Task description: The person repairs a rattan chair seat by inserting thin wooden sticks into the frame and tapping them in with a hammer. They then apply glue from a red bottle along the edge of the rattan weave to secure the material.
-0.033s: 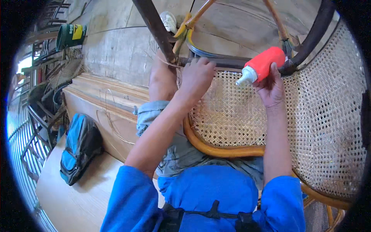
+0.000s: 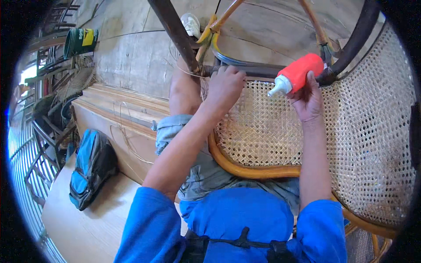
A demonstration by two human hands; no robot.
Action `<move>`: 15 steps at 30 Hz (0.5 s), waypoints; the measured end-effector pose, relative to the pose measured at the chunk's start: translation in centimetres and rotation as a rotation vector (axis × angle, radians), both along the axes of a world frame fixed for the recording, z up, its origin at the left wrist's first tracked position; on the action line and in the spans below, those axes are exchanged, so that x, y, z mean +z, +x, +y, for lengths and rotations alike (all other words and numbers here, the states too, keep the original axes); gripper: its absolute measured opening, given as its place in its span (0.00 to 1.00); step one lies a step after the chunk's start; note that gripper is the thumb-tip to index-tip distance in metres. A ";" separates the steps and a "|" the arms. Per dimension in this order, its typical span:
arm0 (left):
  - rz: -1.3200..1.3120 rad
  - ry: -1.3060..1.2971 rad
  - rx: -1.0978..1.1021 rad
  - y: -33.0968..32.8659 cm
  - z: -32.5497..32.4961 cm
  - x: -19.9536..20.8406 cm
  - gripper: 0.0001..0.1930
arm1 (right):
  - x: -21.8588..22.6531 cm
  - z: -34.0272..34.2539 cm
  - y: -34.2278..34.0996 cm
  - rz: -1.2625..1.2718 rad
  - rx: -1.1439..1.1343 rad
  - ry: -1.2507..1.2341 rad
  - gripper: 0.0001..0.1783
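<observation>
A worn greyish floor point(image 2: 127, 57) with long seams spreads out beyond a chair's cane seat point(image 2: 263, 127), and daylight shows through a slatted wall far to the left of that seat. Over the far right part of the cane seat is a red squeeze bottle point(image 2: 302, 72), lying tilted in the air with its whitish nozzle point(image 2: 277, 87) aimed left and a little toward the person. The right hand point(image 2: 310, 98) is wrapped around the bottle from below, thumb laid along its side. The left hand point(image 2: 226, 87) is at the far left part of the cane seat, by a dark rail point(image 2: 265, 71) that runs along the far edge; its fingers are bent, and whether they pinch anything cannot be told. Thin loose strands point(image 2: 186, 70) curl just left of that hand. A glossy brown curved rim point(image 2: 258, 172) borders the cane seat on the near side, and a larger woven panel point(image 2: 372, 131) rises to its right. Left of the cane seat are stacked boards point(image 2: 123, 103) and, farther out, a blue and black backpack point(image 2: 90, 168) on a pale sheet point(image 2: 57, 215). A dark green bucket point(image 2: 79, 44) lies far left and beyond.
</observation>
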State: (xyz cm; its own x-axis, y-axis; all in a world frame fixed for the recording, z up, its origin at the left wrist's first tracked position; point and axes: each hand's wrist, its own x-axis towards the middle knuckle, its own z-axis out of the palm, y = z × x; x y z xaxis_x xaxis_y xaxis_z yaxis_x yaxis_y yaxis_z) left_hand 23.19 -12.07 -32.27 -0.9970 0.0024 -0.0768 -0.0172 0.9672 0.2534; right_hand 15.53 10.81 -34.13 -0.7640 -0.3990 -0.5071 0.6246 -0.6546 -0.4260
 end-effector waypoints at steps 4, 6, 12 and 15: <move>-0.012 0.017 -0.061 -0.6 -0.6 -1.9 0.07 | -0.6 0.3 0.1 -0.006 0.005 0.000 0.28; -0.001 0.060 -0.059 -0.6 -0.6 -2.4 0.07 | -0.8 0.4 0.1 -0.015 0.001 0.006 0.27; 0.107 0.180 -0.004 -1.5 -0.1 -2.7 0.05 | -0.3 -0.2 -0.4 0.012 0.017 -0.049 0.28; 0.238 0.304 0.103 -2.6 -1.4 -1.7 0.03 | 0.1 -0.5 -0.5 0.031 0.023 -0.023 0.28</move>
